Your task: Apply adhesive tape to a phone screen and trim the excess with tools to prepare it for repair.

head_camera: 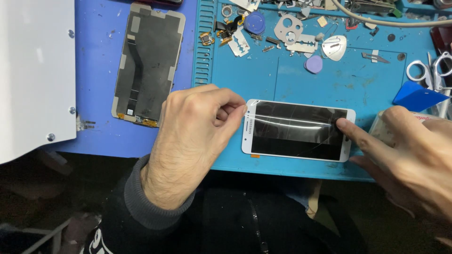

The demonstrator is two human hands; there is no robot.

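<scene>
Our left hand [195, 136] pinches the clear tape [282, 117] at the white phone's [296, 130] left end; our right hand [405, 150] presses one straight finger on its right end, seemingly cupping a tape roll [383, 128]. On the blue mat [263, 80], we should keep tension even and lay it flat.

Bare blue mat [282, 75] lay open above the white phone [297, 130], which both hands flanked. Beyond it, razor blades [240, 44], picks [313, 64] and small parts crowded the mat's top edge; scissors [431, 68] and a blue scraper [416, 95] blocked the right.
</scene>
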